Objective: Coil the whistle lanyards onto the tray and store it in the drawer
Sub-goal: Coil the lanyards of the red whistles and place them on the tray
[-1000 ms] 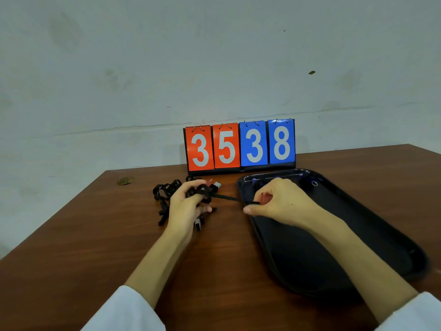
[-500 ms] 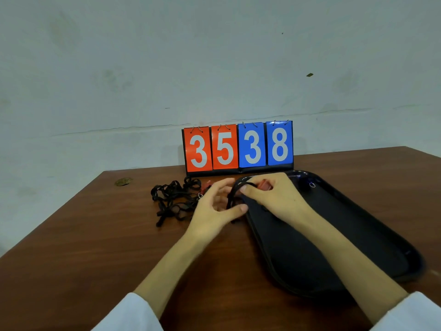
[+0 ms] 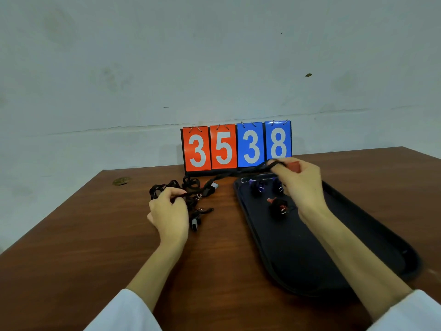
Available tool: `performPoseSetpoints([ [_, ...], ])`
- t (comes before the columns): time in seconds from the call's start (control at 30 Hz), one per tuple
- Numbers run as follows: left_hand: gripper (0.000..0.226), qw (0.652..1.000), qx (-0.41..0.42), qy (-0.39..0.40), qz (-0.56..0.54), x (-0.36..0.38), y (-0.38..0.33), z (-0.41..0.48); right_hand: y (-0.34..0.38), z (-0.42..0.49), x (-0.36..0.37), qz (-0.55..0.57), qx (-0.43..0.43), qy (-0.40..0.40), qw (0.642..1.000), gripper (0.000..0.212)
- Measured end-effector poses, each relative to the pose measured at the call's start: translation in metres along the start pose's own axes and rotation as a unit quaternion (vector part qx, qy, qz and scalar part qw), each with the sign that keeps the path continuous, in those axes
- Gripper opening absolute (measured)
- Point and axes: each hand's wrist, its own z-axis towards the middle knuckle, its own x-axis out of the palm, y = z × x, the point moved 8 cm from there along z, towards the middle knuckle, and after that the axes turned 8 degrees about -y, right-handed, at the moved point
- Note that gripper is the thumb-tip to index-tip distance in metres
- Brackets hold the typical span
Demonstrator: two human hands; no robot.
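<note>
A black tray (image 3: 334,254) lies on the brown table at the right. Three coiled whistles sit at its far end: two purple ones (image 3: 256,186) and a red one (image 3: 276,206). A tangle of black lanyards (image 3: 188,187) with a grey whistle (image 3: 194,223) lies left of the tray. My right hand (image 3: 300,187) is raised over the tray's far end, gripping a red whistle (image 3: 293,166) with black cord looped round its fingers. That cord (image 3: 238,173) runs down left to the tangle. My left hand (image 3: 169,211) pinches a strand of the tangle.
A flip scoreboard (image 3: 236,146) reading 3538 stands at the table's back edge, just behind the tray and the tangle. A small brownish scrap (image 3: 121,181) lies at the back left. A pale wall rises behind the table. No drawer is in view.
My right hand has lifted away from the left one with the red whistle, drawing the cord taut. My left hand has gone back left to the tangle. A red coiled whistle now shows on the tray.
</note>
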Motion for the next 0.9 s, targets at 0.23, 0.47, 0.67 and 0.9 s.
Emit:
performPoseSetpoints([
  [0.23, 0.04, 0.955, 0.253, 0.116, -0.099, 0.018, -0.061, -0.052, -0.008, -0.038, 0.066, -0.054, 0.027, 0.277, 0.959, 0.061],
  [0.47, 0.028, 0.931, 0.15, 0.226, -0.243, 0.035, -0.063, -0.076, -0.005, -0.04, 0.06, -0.011, -0.031, 0.228, 0.973, 0.062],
  [0.67, 0.037, 0.874, -0.082, 0.354, -0.323, 0.056, -0.051, -0.083, -0.005, -0.035, 0.054, 0.024, -0.043, 0.18, 0.983, 0.047],
  [0.9, 0.029, 0.875, -0.072, 0.378, -0.292, 0.061, -0.049, -0.082, -0.01, -0.029, 0.047, 0.045, -0.043, 0.135, 0.989, 0.026],
])
